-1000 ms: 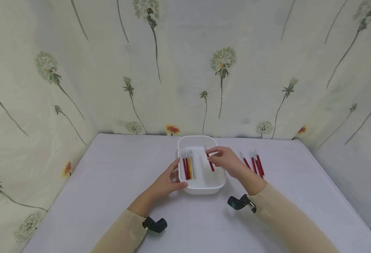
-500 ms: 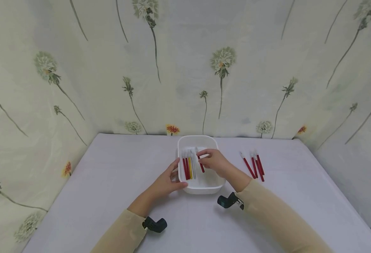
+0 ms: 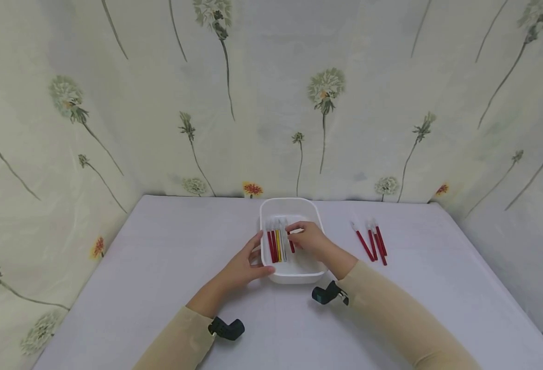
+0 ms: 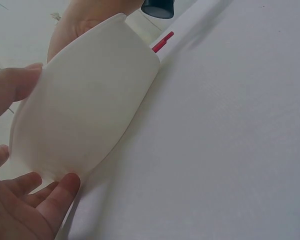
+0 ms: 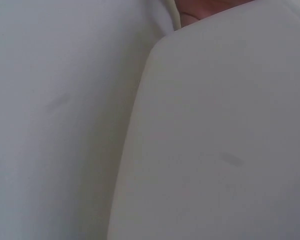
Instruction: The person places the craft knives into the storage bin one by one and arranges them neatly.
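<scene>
A white tray (image 3: pixel 299 279) stands on the table, with red, yellow and pale pens (image 3: pixel 275 246) side by side along its left part. The left hand (image 3: pixel 242 266) grips the tray's left side, thumb at the front corner; in the left wrist view its fingers lie against the white tray wall (image 4: pixel 90 100). Inside the tray, the right hand (image 3: pixel 309 238) pinches a red pen (image 3: pixel 292 246) by its upper part, just right of the row. In the right wrist view the tray wall (image 5: pixel 215 125) fills much of the picture and the pen is hidden.
Several red pens (image 3: pixel 374 245) with clear caps lie on the white table (image 3: pixel 183 231), right of the tray. Behind the table hangs a cloth (image 3: pixel 271 103) printed with flowers. Each wrist wears a dark camera.
The right hand has moved left inside the tray, carrying its red pen from the right part to beside the row. The left hand and the tray have stayed in place.
</scene>
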`<state>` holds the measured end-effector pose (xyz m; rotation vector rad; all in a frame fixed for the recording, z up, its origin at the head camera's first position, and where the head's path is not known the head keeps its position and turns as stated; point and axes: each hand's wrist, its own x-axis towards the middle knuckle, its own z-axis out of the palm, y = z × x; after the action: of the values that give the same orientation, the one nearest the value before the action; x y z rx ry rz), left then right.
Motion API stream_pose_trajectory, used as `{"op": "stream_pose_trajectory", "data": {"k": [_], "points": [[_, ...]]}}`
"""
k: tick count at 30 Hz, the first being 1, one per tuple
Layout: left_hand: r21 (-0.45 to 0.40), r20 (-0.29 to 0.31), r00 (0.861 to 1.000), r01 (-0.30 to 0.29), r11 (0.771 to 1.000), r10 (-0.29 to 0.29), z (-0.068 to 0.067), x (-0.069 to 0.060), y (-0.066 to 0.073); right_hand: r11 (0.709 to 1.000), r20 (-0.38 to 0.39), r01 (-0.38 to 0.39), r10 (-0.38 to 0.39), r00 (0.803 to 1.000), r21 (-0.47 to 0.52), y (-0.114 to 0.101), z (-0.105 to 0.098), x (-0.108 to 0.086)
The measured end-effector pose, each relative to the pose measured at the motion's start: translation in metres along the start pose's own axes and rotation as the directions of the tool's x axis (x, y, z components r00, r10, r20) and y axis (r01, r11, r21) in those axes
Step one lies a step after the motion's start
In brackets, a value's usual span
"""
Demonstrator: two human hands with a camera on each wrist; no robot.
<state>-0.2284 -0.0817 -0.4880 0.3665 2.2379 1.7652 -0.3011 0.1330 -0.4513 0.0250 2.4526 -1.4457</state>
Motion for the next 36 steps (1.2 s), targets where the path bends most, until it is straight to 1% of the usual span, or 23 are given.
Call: {"op": "stream_pose_trajectory", "data": {"k": [5, 10, 16, 23, 29, 34, 36], "points": [[0.008, -0.002, 1.000, -0.003, 1.000, 0.003, 0.0004, -0.0006, 0.0003, 1.000, -0.009, 0.015, -0.016, 1.000, -0.026, 0.0019, 0.0017, 0.0016], [0.014, 0.000, 1.000, -0.006, 1.000, 0.006, 0.0008, -0.0019, 0.0017, 0.999, -0.005, 0.008, -0.008, 1.000, -0.038, 0.0029, 0.0028, 0.0036], [0.019, 0.000, 1.000, -0.005, 1.000, 0.005, 0.0015, -0.0023, 0.0022, 0.998, -0.030, 0.029, -0.031, 0.999, -0.053, 0.0079, 0.0055, 0.0086], [0.012, 0.002, 1.000, -0.011, 1.000, 0.011, 0.0016, -0.0023, 0.0025, 0.997, -0.037, 0.005, -0.008, 0.999, -0.074, 0.0099, 0.0077, 0.0099], [0.011, -0.006, 1.000, 0.002, 1.000, -0.002, 0.0015, -0.0027, 0.0029, 0.998, -0.029, 0.018, -0.020, 0.999, -0.066, 0.0093, 0.0084, 0.0105], [0.001, 0.000, 1.000, -0.001, 1.000, 0.001, 0.0011, -0.0021, 0.0017, 0.997, -0.023, -0.018, 0.016, 1.000, -0.081, 0.0081, 0.0090, 0.0104], [-0.004, 0.008, 1.000, -0.013, 1.000, 0.013, 0.0009, -0.0021, 0.0014, 0.995, -0.020, -0.028, 0.026, 0.999, -0.093, 0.0081, 0.0091, 0.0100]]}}
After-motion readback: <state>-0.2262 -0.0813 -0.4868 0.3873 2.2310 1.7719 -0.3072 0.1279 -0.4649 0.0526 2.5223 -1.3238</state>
